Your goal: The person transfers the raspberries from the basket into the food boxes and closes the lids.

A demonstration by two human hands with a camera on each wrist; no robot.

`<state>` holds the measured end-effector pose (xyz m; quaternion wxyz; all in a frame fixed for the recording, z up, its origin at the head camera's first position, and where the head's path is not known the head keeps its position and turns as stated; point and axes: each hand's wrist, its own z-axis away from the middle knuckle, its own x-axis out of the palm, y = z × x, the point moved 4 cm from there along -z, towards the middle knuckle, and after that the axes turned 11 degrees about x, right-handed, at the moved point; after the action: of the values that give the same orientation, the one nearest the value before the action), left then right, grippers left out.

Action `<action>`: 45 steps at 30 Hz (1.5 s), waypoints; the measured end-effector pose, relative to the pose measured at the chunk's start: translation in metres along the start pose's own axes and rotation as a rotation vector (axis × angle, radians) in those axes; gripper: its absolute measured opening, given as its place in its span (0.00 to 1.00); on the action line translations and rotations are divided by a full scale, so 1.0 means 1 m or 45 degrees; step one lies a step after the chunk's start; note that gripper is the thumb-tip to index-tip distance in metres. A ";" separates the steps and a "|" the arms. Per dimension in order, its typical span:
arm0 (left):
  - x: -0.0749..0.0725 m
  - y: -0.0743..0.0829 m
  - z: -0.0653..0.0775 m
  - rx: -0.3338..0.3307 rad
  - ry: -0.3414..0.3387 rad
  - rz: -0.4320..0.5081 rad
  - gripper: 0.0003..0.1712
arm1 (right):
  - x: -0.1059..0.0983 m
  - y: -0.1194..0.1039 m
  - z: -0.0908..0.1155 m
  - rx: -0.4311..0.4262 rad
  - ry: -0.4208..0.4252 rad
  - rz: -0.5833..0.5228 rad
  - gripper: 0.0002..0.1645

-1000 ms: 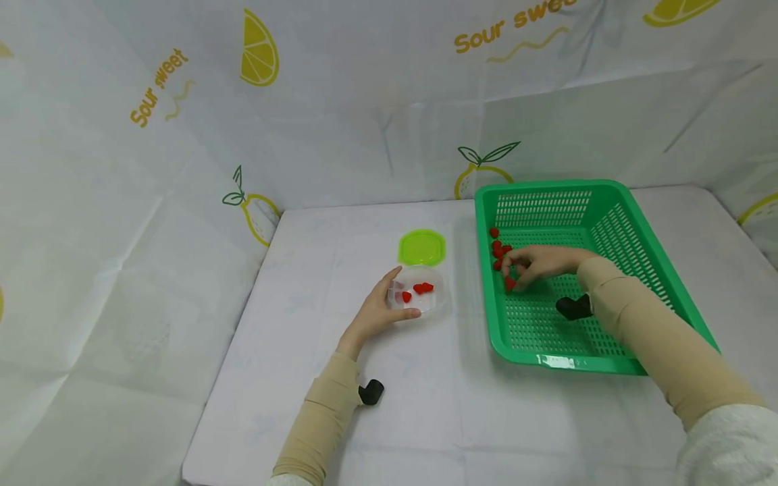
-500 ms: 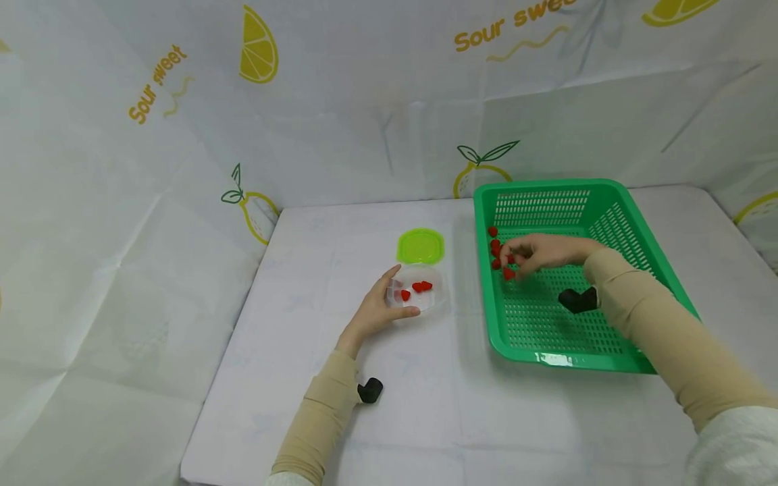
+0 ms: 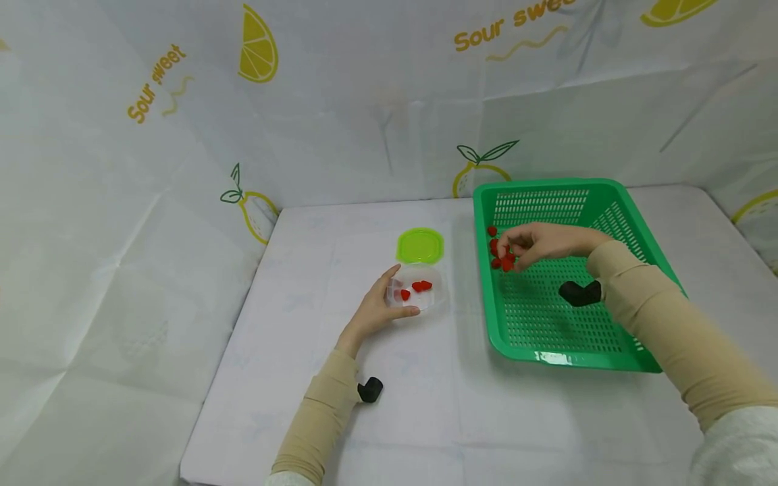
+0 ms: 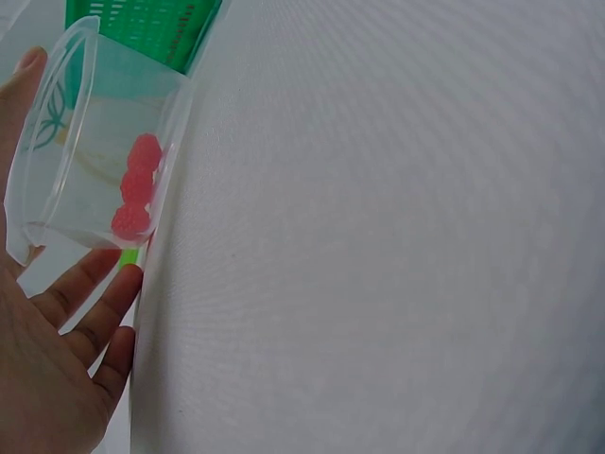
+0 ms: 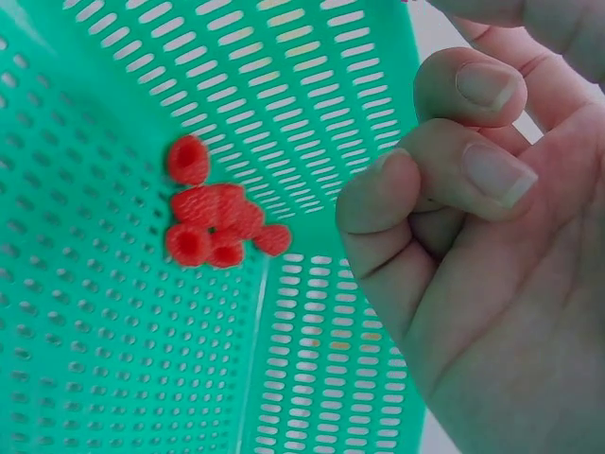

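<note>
Nearest us, a beige sleeve [image 3: 322, 405] with a black fixture [image 3: 371, 389] at its wrist crosses the white tabletop [image 3: 304, 270]. Our left hand [image 3: 371, 314] curves round the side of a clear container [image 3: 436, 302], thumb on the near side and forefinger on the far side. The container stands open side up, with three raspberries [image 3: 405, 295] on its bottom.

To the right is the green basket [image 3: 577, 361]. Our right hand [image 3: 547, 241] is over its inside, fingers bent; it seems to pinch a red raspberry [image 3: 507, 264] at the tips of thumb and finger, though the wrist view does not show that grip. Just beyond those fingertips, more loose raspberries [image 5: 189, 159] crowd against the basket's left wall.

We judge the step in hand to be picking raspberries singly. The next move calls for raising the pinched one clear of the basket's rim, the main obstacle, across to the container, while the left hand steadies it.

Farther off, just behind the container, lies a lime-green lid [image 3: 421, 246], out of that path. A lemon-printed cloth [image 3: 389, 101] closes off the back.
</note>
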<state>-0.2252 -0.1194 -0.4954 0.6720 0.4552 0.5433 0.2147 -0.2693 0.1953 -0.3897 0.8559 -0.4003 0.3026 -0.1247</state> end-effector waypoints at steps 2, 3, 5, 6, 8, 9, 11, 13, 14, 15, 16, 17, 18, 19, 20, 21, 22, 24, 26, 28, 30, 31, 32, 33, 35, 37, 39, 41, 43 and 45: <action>0.000 0.000 0.000 0.001 -0.001 0.005 0.57 | 0.000 -0.004 0.000 -0.013 -0.005 0.001 0.17; 0.000 0.000 0.000 0.000 -0.002 0.008 0.56 | 0.000 -0.006 -0.001 -0.021 -0.007 0.000 0.17; 0.000 0.000 0.000 -0.002 -0.005 0.016 0.56 | 0.000 -0.009 -0.002 -0.046 -0.011 -0.001 0.17; 0.000 0.000 0.001 -0.003 -0.006 0.018 0.56 | 0.001 -0.011 -0.003 -0.060 -0.013 -0.003 0.17; 0.000 0.001 0.001 -0.006 -0.009 0.022 0.56 | 0.002 -0.015 -0.005 -0.088 -0.021 -0.003 0.16; 0.000 0.000 0.002 -0.007 -0.010 0.022 0.57 | 0.004 -0.018 -0.005 -0.105 -0.032 -0.007 0.16; 0.000 0.001 0.002 0.002 -0.010 0.017 0.57 | 0.005 -0.023 -0.008 -0.126 -0.040 -0.008 0.15; -0.001 0.001 0.002 0.012 -0.007 0.019 0.57 | 0.007 -0.029 -0.011 -0.130 -0.050 -0.016 0.15; -0.001 0.001 0.001 0.018 -0.006 0.019 0.57 | 0.007 -0.031 -0.012 -0.127 -0.050 -0.016 0.15; -0.001 0.001 0.001 0.023 -0.004 0.022 0.57 | 0.007 -0.034 -0.014 -0.122 -0.048 -0.017 0.15; -0.001 0.001 0.001 0.024 -0.003 0.024 0.57 | 0.007 -0.035 -0.015 -0.112 -0.041 -0.010 0.15; -0.001 0.001 0.001 0.024 -0.002 0.026 0.57 | 0.007 -0.037 -0.017 -0.099 -0.034 -0.004 0.15; -0.001 0.001 0.001 0.020 -0.003 0.026 0.57 | 0.007 -0.039 -0.019 -0.090 -0.028 -0.001 0.15; -0.001 0.001 0.001 0.016 -0.003 0.024 0.57 | 0.008 -0.041 -0.021 -0.082 -0.020 0.001 0.15; -0.001 0.001 0.001 0.013 -0.003 0.024 0.57 | 0.008 -0.042 -0.023 -0.072 -0.012 0.007 0.15; -0.001 0.001 0.001 0.008 -0.002 0.024 0.57 | 0.008 -0.044 -0.025 -0.063 -0.003 0.015 0.14; 0.000 0.001 0.001 0.004 -0.003 0.025 0.57 | 0.009 -0.046 -0.027 -0.057 0.005 0.024 0.14; 0.000 0.001 0.000 0.003 -0.002 0.029 0.57 | 0.010 -0.049 -0.032 -0.049 0.015 0.030 0.14; 0.000 0.001 0.000 -0.002 0.000 0.031 0.57 | 0.012 -0.053 -0.037 -0.046 0.022 0.040 0.14; 0.000 0.000 0.000 -0.006 0.002 0.028 0.57 | 0.014 -0.056 -0.042 -0.048 0.026 0.036 0.14; 0.000 0.000 -0.001 -0.007 0.004 0.021 0.57 | 0.015 -0.059 -0.047 -0.053 0.031 0.025 0.14; 0.000 0.000 -0.001 -0.010 0.004 0.019 0.57 | 0.016 -0.060 -0.049 -0.057 0.033 0.016 0.14; 0.000 -0.001 -0.001 -0.012 0.003 0.017 0.57 | 0.017 -0.061 -0.052 -0.060 0.034 0.004 0.14; 0.000 -0.001 -0.001 -0.011 0.004 0.018 0.57 | 0.018 -0.062 -0.055 -0.067 0.034 -0.009 0.14; 0.000 -0.001 -0.002 -0.012 0.002 0.019 0.57 | 0.019 -0.064 -0.061 -0.080 0.034 -0.023 0.14; 0.000 -0.002 -0.002 -0.016 -0.001 0.020 0.57 | 0.021 -0.066 -0.067 -0.089 0.028 -0.035 0.14; 0.000 -0.002 -0.002 -0.014 -0.002 0.020 0.56 | 0.023 -0.068 -0.072 -0.094 0.021 -0.032 0.14; 0.000 -0.002 -0.002 -0.013 -0.004 0.021 0.56 | 0.025 -0.071 -0.078 -0.090 0.019 -0.015 0.14; 0.000 -0.002 -0.002 -0.011 -0.005 0.026 0.56 | 0.026 -0.073 -0.083 -0.087 0.016 0.005 0.15; 0.000 -0.002 -0.001 -0.013 -0.007 0.029 0.56 | 0.028 -0.075 -0.087 -0.080 0.015 0.036 0.14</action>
<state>-0.2268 -0.1199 -0.4969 0.6731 0.4586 0.5353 0.2239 -0.2994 0.0807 -0.3874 0.8429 -0.4219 0.3169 -0.1053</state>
